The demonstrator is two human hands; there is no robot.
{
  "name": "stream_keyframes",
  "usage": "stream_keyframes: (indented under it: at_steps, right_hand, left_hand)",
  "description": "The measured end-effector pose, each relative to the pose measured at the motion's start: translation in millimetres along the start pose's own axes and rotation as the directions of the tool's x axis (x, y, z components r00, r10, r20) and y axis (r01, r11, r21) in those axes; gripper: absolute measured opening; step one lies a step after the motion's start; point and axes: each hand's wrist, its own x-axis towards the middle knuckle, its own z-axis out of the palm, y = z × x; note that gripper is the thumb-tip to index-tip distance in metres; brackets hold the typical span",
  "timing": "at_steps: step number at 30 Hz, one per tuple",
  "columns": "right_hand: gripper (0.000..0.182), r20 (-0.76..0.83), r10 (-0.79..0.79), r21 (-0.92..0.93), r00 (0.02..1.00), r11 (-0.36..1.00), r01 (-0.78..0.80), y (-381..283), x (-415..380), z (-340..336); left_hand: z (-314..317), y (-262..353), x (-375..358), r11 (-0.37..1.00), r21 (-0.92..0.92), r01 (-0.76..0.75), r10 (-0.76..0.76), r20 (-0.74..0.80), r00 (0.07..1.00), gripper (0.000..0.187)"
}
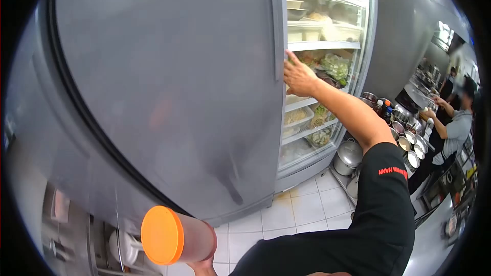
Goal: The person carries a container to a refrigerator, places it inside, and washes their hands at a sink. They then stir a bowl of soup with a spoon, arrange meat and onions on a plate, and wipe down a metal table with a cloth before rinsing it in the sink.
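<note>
My left hand [203,267] grips a clear plastic jar [197,239] with a wide orange screw lid [162,235] from below, low in the view. The jar is tilted, and its lid faces me. My right arm, in a black sleeve, stretches forward to a tall fridge. At the edge between its grey door [169,82] and the lit shelves, my right hand [299,75] has its fingers stretched out and apart. The fingertips reach the edge, partly hidden there. Behind that hand, the lit shelves hold lettuce [335,66] and tubs of food [298,117].
A lidded metal pot [349,154] stands on a low rack beside the fridge. Sauce bottles [386,110] and several bowls [413,159] fill a counter at right. A person in a grey shirt [458,133] works there. White tiles [307,209] cover the floor.
</note>
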Motion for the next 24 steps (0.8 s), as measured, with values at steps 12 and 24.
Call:
stream_keyframes:
  at_steps: [12,24]
  right_hand:
    - [0.055,-0.271,0.048,0.097,0.961,0.995,-0.022,2,67,27]
    - [0.039,-0.289,-0.124,0.067,0.949,0.986,0.15,16,15,3]
  left_hand:
    - [41,-42,40,0.999,0.04,0.033,-0.037,0.114,0.993,0.058]
    - [75,-103,-6,0.989,-0.058,0.137,-0.1,0.424,0.9,0.056]
